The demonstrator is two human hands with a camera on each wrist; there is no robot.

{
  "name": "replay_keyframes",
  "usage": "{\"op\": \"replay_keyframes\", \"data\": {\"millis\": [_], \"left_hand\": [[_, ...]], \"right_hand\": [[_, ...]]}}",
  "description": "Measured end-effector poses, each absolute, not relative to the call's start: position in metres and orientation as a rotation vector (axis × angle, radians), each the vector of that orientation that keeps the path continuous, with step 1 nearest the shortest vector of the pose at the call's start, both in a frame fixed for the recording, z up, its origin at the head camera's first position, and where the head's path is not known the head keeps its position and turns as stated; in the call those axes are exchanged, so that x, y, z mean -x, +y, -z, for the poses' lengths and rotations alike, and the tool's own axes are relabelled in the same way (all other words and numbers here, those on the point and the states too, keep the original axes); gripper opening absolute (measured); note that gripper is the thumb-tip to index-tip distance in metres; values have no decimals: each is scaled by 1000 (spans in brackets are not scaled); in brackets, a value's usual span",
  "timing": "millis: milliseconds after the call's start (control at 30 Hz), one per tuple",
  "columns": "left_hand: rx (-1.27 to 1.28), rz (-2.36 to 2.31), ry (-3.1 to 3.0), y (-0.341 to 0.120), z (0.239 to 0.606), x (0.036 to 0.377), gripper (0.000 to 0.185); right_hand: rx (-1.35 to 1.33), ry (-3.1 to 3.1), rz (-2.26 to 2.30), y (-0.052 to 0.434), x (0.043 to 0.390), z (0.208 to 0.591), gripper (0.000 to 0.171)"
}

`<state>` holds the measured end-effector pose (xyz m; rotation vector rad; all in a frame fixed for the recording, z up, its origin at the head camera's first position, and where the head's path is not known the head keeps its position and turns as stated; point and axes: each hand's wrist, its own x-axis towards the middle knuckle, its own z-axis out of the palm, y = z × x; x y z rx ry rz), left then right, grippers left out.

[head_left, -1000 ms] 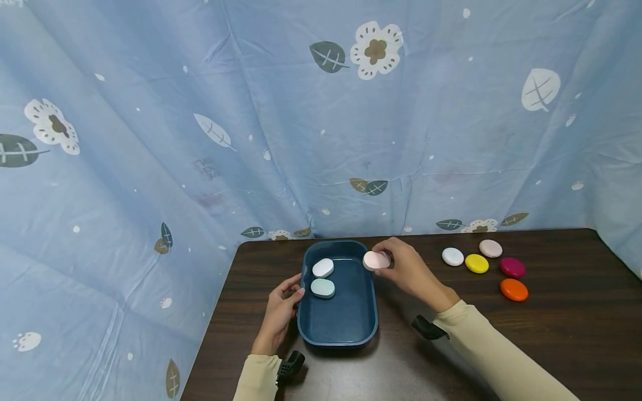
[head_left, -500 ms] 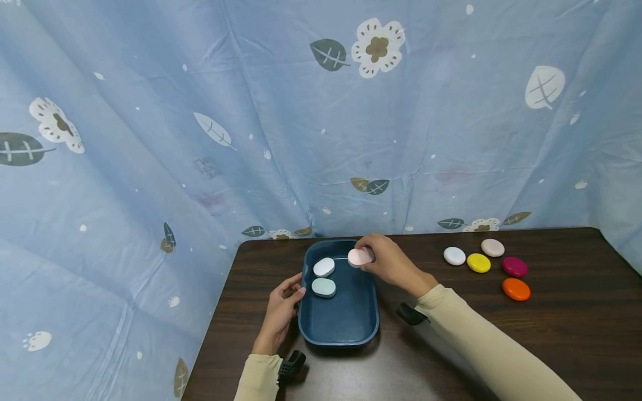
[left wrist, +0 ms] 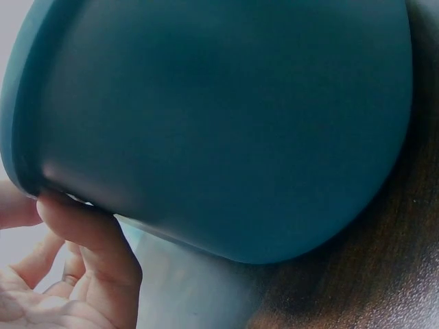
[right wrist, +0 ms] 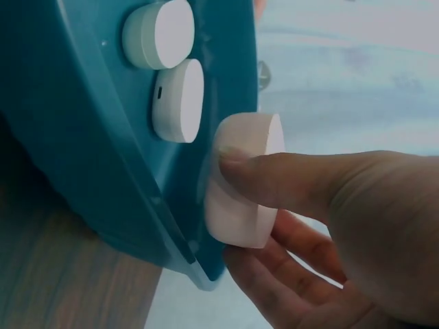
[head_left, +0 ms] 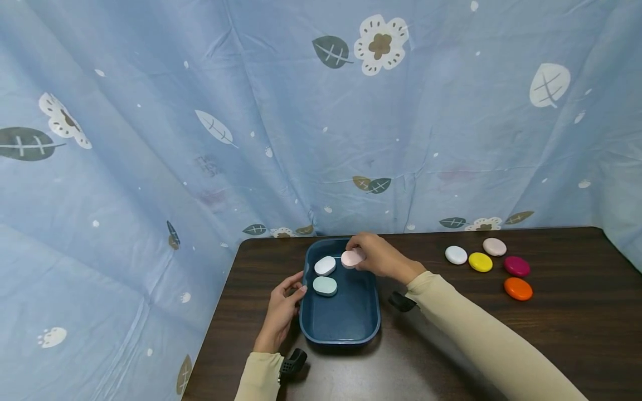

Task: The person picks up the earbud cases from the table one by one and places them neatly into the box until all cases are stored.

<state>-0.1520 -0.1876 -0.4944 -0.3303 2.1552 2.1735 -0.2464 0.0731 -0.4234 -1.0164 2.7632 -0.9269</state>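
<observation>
A dark blue rectangular tray [head_left: 341,320] with rounded corners stands on the table. My left hand [head_left: 280,312] grips its left edge, thumb at the rim and fingers along the outer wall. Inside, at the left side, lie a white oval earbud case [head_left: 325,266] with a small dark slot and a pale mint one [head_left: 325,286], close together. My right hand [head_left: 378,256] holds a pale pink oval case [right wrist: 236,199] between thumb and fingers over the far end of the tray, right of the white one. In the left wrist view, the tray's wall [left wrist: 226,137] hides those cases.
On the dark wooden table [head_left: 426,356], at the right, lie several smooth oval pieces: white [head_left: 456,255], yellow [head_left: 480,262], pale pink [head_left: 494,247], magenta [head_left: 517,266] and orange [head_left: 518,289]. A blue patterned curtain [head_left: 281,111] hangs behind the table's far edge.
My right hand has carried the pink case leftward from the tray's right rim to inside its outline, close to the white case. The left hand keeps its grip on the tray.
</observation>
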Motion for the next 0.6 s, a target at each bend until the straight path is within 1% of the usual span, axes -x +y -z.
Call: {"op": "replay_keyframes", "data": {"millis": [367, 600], "left_hand": [[341, -2169, 2161, -187, 496, 153, 44], [335, -2165, 2171, -188, 496, 152, 44]], "right_hand": [[1049, 2705, 777, 63, 259, 423, 33], [1123, 2674, 713, 60, 260, 422, 36]]}}
